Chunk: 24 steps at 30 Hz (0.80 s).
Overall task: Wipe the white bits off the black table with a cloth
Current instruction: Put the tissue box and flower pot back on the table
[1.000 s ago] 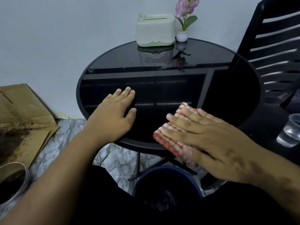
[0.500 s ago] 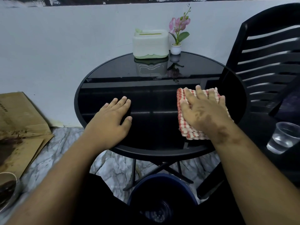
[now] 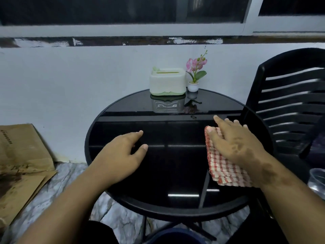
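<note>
Glossy black worktop (image 3: pixel 175 173): right hand (image 3: pixel 239 143) flat, fingers apart on cloth (image 3: pixel 223 168); left hand (image 3: pixel 121 155) relaxed, empty. A wide swipe might knock the flower pot (image 3: pixel 193 86).

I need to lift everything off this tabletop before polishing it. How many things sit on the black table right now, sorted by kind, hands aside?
Cloth: 1, checked red and white, under the right hand
Tissue box: 1, cream with a green base
Potted flower: 1, pink, in a white pot
Total: 3 on the table
</note>
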Each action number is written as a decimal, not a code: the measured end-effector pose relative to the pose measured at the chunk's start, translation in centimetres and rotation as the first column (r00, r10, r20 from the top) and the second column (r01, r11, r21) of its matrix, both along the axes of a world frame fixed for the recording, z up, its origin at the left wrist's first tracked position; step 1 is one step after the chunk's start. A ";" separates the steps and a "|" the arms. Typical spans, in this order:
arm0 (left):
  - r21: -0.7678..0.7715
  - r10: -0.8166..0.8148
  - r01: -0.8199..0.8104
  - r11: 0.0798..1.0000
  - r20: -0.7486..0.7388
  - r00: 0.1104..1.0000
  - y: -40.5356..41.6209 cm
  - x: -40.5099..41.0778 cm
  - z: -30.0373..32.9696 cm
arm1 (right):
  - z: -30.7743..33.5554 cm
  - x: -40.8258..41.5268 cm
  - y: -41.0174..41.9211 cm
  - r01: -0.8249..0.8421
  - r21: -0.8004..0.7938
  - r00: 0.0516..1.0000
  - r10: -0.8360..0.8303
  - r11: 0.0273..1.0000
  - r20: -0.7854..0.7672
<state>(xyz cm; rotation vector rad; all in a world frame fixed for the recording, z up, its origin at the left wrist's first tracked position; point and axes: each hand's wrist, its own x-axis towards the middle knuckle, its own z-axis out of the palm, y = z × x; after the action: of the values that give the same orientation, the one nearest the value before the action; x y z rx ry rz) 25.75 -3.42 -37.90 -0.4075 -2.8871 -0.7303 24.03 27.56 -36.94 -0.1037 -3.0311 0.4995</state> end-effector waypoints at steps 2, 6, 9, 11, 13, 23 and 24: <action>0.086 0.021 -0.022 0.996 0.007 1.000 0.2 -2.5 1.6 | 1.9 -2.2 0.0 -0.040 -0.164 0.999 0.035 0.986 -0.033; 0.218 0.042 -0.052 0.975 0.049 0.998 1.1 -10.7 4.0 | 4.6 -9.4 -0.7 -0.122 -0.335 0.993 0.113 0.934 -0.047; 0.264 0.080 -0.103 0.959 0.098 0.992 2.6 -17.4 4.8 | 4.9 -15.9 -1.5 -0.142 -0.370 0.990 0.129 0.918 -0.059; 0.274 0.117 -0.147 0.951 0.122 0.986 3.6 -21.4 4.8 | 4.8 -19.6 -2.3 -0.154 -0.426 0.988 0.126 0.891 -0.094; 0.304 0.140 -0.183 0.935 0.156 0.978 4.5 -24.7 4.4 | 4.4 -22.9 -3.0 -0.167 -0.480 0.984 0.115 0.861 -0.136; 0.644 0.072 -0.204 0.737 0.226 0.972 6.6 -33.4 3.1 | 2.2 -31.4 -5.5 -0.061 -0.467 0.980 -0.036 0.882 -0.196; 0.649 0.066 -0.192 0.736 0.213 0.975 6.5 -33.7 2.8 | 1.8 -31.5 -5.6 -0.057 -0.466 0.976 -0.049 0.883 -0.212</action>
<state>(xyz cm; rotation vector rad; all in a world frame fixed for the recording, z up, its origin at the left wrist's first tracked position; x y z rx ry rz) -7.94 3.11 -35.11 -0.0409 -2.5010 -1.7539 -7.45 21.93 -35.12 -0.0609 -2.6326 1.1571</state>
